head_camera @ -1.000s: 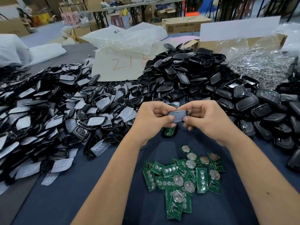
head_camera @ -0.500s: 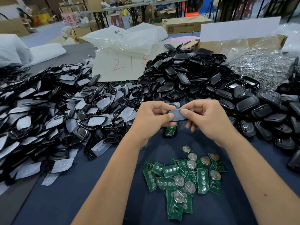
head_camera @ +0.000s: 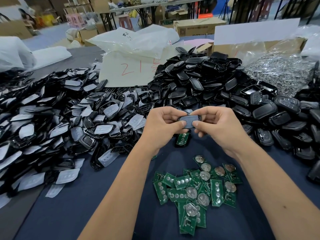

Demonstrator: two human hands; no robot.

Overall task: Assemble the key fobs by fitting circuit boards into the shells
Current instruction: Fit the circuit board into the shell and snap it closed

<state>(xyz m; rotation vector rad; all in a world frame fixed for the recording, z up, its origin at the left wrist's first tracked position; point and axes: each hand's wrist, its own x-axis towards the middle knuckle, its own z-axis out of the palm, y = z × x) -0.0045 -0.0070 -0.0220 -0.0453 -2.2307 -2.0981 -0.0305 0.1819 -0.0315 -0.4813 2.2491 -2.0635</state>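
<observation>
Both hands hold one black key fob shell (head_camera: pixel 189 120) with a pale rubber pad in it, above the dark blue table cover. My left hand (head_camera: pixel 162 123) grips its left end, thumb on the pad. My right hand (head_camera: pixel 218 123) pinches its right end, thumb pressing the pad. Under the hands lies a shell with a green circuit board (head_camera: pixel 183 138) in it. Several loose green circuit boards (head_camera: pixel 197 189) with round battery clips lie in a pile near me.
A heap of black frames with pale rubber pads (head_camera: pixel 57 122) fills the left. A heap of black shell backs (head_camera: pixel 207 84) rises behind the hands and spreads right. A bag of metal parts (head_camera: pixel 280 70) and white plastic bags (head_camera: pixel 135 42) stand at the back.
The shell has turned a little in my hands, and its black rim now shows along the top. My right thumb has slid down onto the pad. The arms stay in place.
</observation>
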